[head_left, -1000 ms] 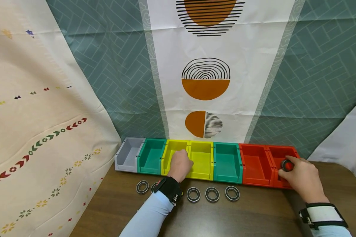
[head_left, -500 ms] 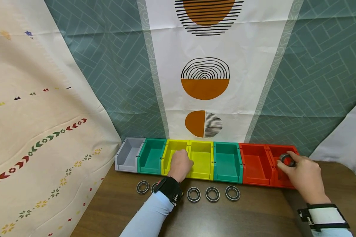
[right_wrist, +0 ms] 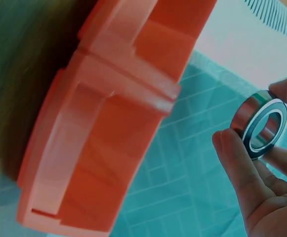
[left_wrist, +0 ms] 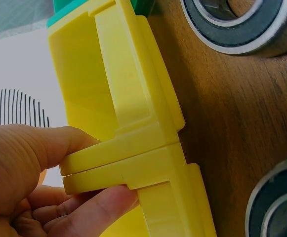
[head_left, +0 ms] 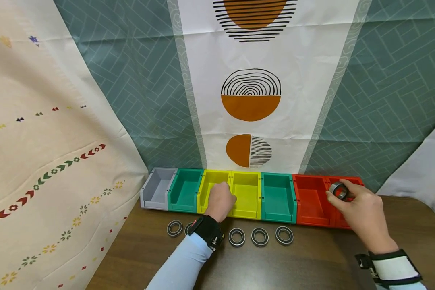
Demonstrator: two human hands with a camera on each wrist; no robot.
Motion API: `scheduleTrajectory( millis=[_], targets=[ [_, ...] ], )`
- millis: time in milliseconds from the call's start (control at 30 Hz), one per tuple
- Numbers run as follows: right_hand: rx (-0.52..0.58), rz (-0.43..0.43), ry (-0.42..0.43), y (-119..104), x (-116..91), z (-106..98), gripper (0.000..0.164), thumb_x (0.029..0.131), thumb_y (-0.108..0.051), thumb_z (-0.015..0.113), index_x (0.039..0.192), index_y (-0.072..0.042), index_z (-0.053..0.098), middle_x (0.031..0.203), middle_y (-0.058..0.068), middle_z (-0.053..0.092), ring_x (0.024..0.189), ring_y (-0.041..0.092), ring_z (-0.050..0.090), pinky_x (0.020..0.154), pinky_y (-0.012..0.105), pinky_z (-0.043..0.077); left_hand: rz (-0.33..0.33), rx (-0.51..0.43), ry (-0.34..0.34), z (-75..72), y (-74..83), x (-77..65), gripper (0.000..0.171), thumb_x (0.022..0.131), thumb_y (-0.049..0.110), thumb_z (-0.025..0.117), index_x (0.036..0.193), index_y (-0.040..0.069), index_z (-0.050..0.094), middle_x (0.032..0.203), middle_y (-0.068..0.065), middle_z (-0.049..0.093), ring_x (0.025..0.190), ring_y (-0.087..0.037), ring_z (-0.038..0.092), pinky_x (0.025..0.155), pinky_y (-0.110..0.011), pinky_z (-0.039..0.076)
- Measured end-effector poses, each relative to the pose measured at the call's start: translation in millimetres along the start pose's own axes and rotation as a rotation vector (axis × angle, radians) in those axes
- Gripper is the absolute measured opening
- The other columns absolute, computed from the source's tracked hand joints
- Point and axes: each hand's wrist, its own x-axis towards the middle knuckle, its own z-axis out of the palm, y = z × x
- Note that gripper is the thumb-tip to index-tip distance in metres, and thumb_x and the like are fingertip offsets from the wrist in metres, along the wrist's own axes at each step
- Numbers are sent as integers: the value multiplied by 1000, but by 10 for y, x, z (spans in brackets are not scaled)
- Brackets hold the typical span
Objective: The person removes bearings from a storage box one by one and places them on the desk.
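Note:
My left hand (head_left: 220, 201) pinches the two adjoining side walls of the yellow bins (head_left: 246, 197). In the left wrist view its thumb lies on one side of the paired walls and its fingers (left_wrist: 111, 207) on the other. My right hand (head_left: 367, 213) holds a ball bearing (right_wrist: 247, 116) tilted between thumb and fingertips. That bearing is raised over the two red bins (head_left: 311, 201) at the row's right end. In the right wrist view it is apart from the red walls. Part of the rightmost red bin is hidden behind the right hand.
Several bearings (head_left: 259, 244) lie in a line on the wooden table (head_left: 275, 268) before the bins; my left wrist partly covers one. Green bins (head_left: 278, 197) flank the yellow pair, and a grey bin (head_left: 159, 189) ends the row at left. Cloth (head_left: 159, 121) hangs behind.
My right hand has lifted the bearing out of the rightmost red bin and carried it up and left toward the neighbouring red bin. The left hand stays on the yellow walls.

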Motion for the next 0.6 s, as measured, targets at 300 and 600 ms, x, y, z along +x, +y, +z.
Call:
scheduleTrajectory(
  millis=[300, 600],
  targets=[
    [38, 11, -44, -187, -100, -24, 54, 65, -28, 79, 114, -8, 65, 84, 12, 70, 63, 20, 56, 48, 21, 41, -17, 10, -7, -6, 9, 7, 23, 80, 19, 70, 93, 2, 64, 71, -4, 57, 60, -18, 53, 51, -23, 41],
    [53, 37, -105, -270, -187, -31, 53, 65, -25, 81, 110, -8, 60, 92, 17, 69, 74, 27, 61, 51, 28, 44, -17, 11, -14, -16, 12, 4, 22, 80, 20, 70, 93, 3, 64, 70, -4, 57, 60, -18, 53, 51, -24, 41]
  ],
)
